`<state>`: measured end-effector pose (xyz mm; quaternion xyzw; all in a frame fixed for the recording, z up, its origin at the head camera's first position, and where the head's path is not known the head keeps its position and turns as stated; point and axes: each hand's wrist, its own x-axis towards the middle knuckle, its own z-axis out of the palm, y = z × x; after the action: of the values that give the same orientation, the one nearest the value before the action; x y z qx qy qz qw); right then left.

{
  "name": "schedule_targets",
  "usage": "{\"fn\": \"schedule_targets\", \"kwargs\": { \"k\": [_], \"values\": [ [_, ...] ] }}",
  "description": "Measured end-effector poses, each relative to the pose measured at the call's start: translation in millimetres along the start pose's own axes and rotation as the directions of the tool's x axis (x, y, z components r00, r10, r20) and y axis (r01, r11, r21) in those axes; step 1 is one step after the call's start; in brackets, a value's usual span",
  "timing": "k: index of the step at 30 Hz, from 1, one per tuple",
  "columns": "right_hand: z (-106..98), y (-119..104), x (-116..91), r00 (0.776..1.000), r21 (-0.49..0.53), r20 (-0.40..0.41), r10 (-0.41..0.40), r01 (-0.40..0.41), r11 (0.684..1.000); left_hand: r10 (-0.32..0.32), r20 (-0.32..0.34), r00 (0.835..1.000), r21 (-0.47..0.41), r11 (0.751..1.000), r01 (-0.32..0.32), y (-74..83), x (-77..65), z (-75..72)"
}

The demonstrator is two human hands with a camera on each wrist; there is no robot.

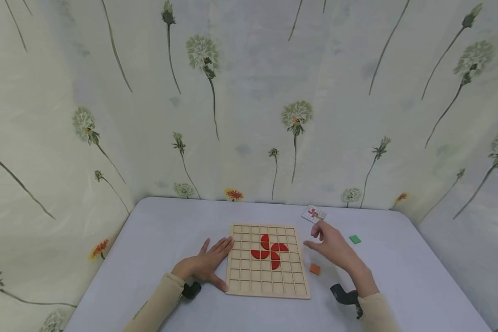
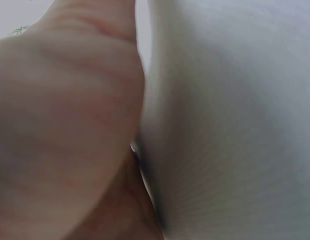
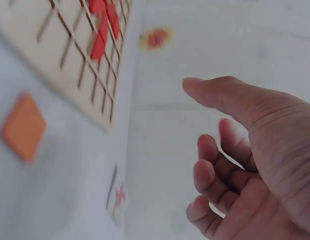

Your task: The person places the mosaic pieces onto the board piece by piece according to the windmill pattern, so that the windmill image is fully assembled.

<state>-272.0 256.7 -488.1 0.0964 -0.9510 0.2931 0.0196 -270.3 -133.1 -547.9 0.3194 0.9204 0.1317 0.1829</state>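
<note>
A square wooden grid board [image 1: 249, 289] lies on the table, with several red pieces [image 1: 275, 264] forming a pinwheel in its cells. My left hand [image 1: 205, 265] rests at the board's left edge, fingers spread and straight, thumb by the near left corner. In the left wrist view, the blurred left hand [image 2: 70, 115] fills one side. Just off the board's right side hovers my right hand [image 1: 336, 246]. The right wrist view shows this hand [image 3: 265, 145] holding nothing, thumb extended and fingers loosely bent. An orange square tile [image 1: 315, 269] lies below it, beside the board.
Farther right on the white table [image 1: 157, 221] is a green tile [image 1: 354, 239]. A small card [image 1: 314, 214] printed with a red pinwheel on a grid lies near the back edge. Behind the table hangs a flower-printed curtain [image 1: 249, 92].
</note>
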Motion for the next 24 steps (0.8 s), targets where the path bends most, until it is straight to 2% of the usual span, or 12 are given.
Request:
{"fn": "schedule_targets", "kwargs": {
  "k": [4, 10, 13, 20, 24],
  "values": [
    [-23.3, 30.8, -0.1, 0.993, -0.019, -0.099, 0.059, -0.061, 0.998, -0.002, -0.005, 1.000, -0.008, 1.000, 0.002, 0.2, 0.1, -0.7],
    [-42.7, 69.5, -5.1, 0.978, 0.004, -0.149, 0.149, -0.150, 0.989, -0.011, 0.005, 1.000, 0.002, 1.000, 0.011, -0.5, 0.8, 1.6],
    [-44.2, 84.3, -6.0, 0.972, 0.029, -0.154, 0.179, -0.176, 0.984, -0.010, 0.005, 1.000, -0.002, 1.000, 0.010, -0.8, 0.4, 1.8],
    [-37.3, 109.0, -5.7, 0.942, 0.044, -0.187, 0.280, -0.277, 0.960, -0.005, -0.007, 1.000, 0.001, 1.000, 0.005, -1.1, 1.1, 2.7],
    [-35.3, 119.9, -6.2, 0.935, 0.061, -0.164, 0.313, -0.308, 0.950, -0.005, -0.016, 1.000, 0.002, 1.000, 0.005, -1.6, 1.4, 3.4]
  ]
}}
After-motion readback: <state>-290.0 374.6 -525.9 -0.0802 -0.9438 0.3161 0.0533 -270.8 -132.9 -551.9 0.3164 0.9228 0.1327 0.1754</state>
